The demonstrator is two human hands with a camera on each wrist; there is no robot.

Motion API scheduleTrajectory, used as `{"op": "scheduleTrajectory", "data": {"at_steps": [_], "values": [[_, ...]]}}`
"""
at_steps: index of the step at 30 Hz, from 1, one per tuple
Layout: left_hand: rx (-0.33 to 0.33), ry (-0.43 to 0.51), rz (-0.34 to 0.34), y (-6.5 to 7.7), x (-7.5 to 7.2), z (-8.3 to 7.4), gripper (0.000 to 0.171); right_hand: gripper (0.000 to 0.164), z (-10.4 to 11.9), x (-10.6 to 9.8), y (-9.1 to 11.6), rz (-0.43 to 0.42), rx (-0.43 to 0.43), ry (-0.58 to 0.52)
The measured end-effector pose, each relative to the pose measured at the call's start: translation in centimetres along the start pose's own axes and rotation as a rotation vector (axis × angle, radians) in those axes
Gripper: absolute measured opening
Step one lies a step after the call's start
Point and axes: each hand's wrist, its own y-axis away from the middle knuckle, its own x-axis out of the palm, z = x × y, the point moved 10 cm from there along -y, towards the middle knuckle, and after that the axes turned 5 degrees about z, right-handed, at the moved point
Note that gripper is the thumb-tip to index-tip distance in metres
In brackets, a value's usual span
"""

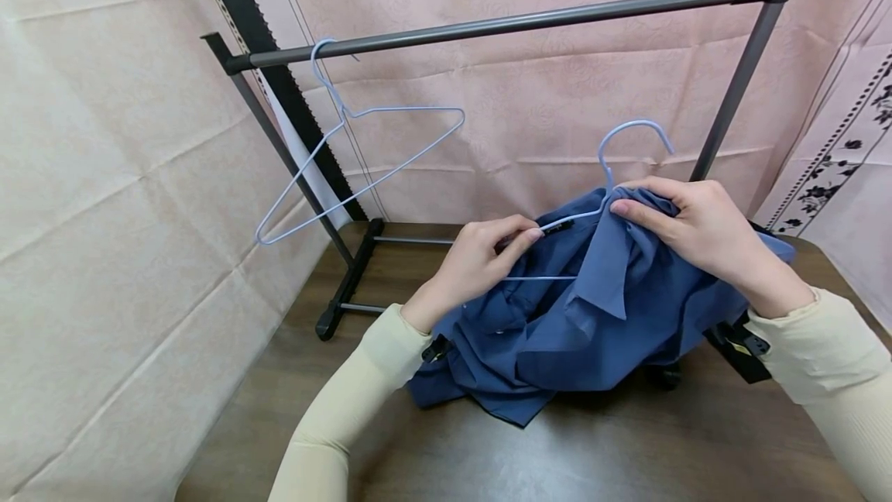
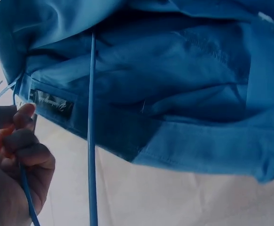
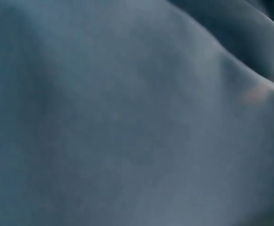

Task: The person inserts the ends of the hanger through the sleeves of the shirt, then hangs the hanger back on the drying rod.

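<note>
Pinching pale-blue wire hanger [image 1: 574,217], left hand [image 1: 477,256]; gripping blue cloth shirt [image 1: 606,347] near those fingers, right hand [image 1: 707,227]; slack there should ease seating.

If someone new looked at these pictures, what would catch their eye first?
It's likely the crumpled blue shirt right of center, its collar gripped by the right hand while the left hand pinches the pale-blue hanger partly inside. Next comes the bare hanger hooked near the left end of the dark bar above.

One hanger [image 1: 341,110] hangs on the rack [image 1: 495,27], left of the shirt [image 1: 578,339] with another hanger [image 1: 636,123] partly inside it.
</note>
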Motion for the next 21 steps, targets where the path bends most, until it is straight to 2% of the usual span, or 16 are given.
{"op": "scheduleTrajectory", "data": {"at_steps": [7,12,14,18,21], "values": [[-0.009,-0.027,0.04,0.0,-1.1,-0.3,0.019,0.023,-0.3,-0.2,0.1,-0.025,0.015,-0.018],[-0.03,-0.035,0.023,-0.1,-3.3,0.1,0.02,0.024,-0.9,-0.7,0.2,-0.05,0.045,-0.019],[-0.064,-0.04,0.011,-0.1,-4.5,0.8,0.021,0.024,-1.1,-0.9,0.3,-0.054,0.056,-0.027],[-0.192,-0.006,0.026,0.2,-6.3,3.3,0.026,0.025,-1.1,-1.0,0.5,-0.06,0.052,-0.044],[-0.281,0.042,0.072,0.9,-6.2,5.8,0.03,0.025,-0.8,-1.2,0.6,-0.074,0.03,-0.051]]}}
